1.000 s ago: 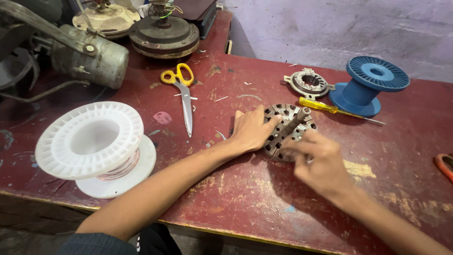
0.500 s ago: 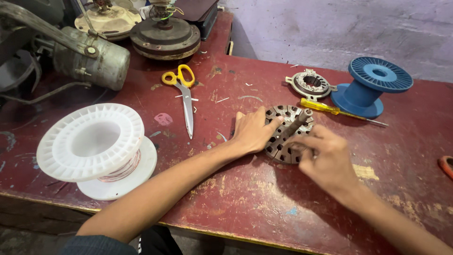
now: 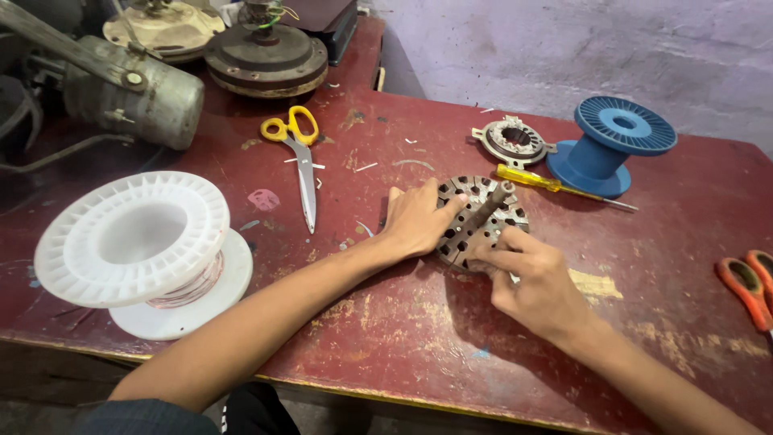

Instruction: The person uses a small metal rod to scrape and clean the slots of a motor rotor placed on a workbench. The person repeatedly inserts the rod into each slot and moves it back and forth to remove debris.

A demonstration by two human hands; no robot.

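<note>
Head view: near the middle of the red bench [image 3: 403, 354], the left hand [image 3: 415, 224] presses flat and the right hand [image 3: 538, 278] pinches the slotted metal stator [image 3: 481, 221].

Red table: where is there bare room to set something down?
On the red table, the front strip between the white spool and the right hand is bare, as is the stretch toward the orange scissors. It is crowded around the slotted metal core and behind it.

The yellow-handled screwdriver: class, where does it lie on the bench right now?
In the head view, the yellow-handled screwdriver lies right of centre on the red table, between the slotted metal core and the blue spool.
</note>
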